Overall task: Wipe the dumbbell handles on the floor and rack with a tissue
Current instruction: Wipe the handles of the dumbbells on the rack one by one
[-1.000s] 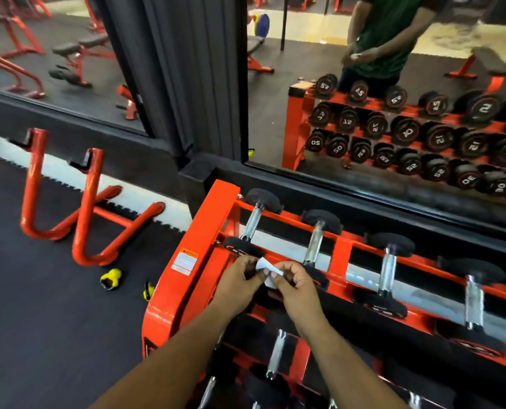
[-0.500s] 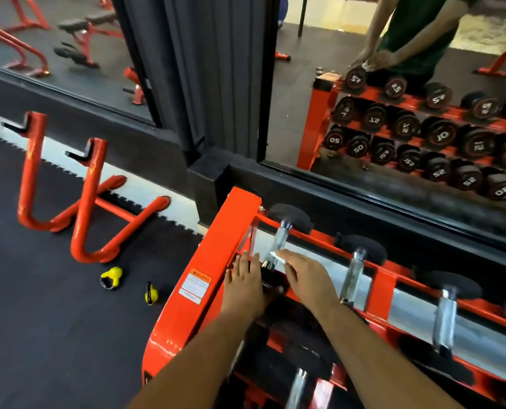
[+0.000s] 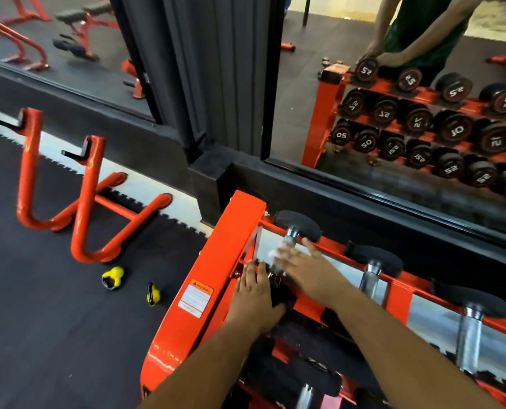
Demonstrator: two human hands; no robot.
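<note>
Head view, rack: an orange dumbbell rack [image 3: 216,261] is seen from above against a mirrored wall, its top row carrying black-ended dumbbells with bare metal handles.

Head view, dumbbell in hand: the leftmost dumbbell [image 3: 297,224] on the top row is the one being worked on; its handle [image 3: 288,242] runs from the far black end down under the right hand.

Head view, tissue: a white tissue [image 3: 272,255] is pressed against that handle (motion blur hides its exact shape).

Head view, right hand: the right hand [image 3: 305,273] is laid over the handle with the tissue beneath it, fingers straight and spread rather than wrapped round.

Head view, left hand: the left hand [image 3: 256,296] rests on the near black end of the same dumbbell, fingers straight and close together, steadying it.

Head view, floor: two small yellow kettlebells [image 3: 113,277] lie on the dark mat beside the rack.

Handling, dumbbell: it is judged heavy and rigid, unlikely to shift in its cradle; the metal handle may be slippery, so it is best steadied by a rubber end.

Handling, tissue: it is judged light, soft and easily torn, so it is best folded thick and wrapped round the bar between the ends.
</note>
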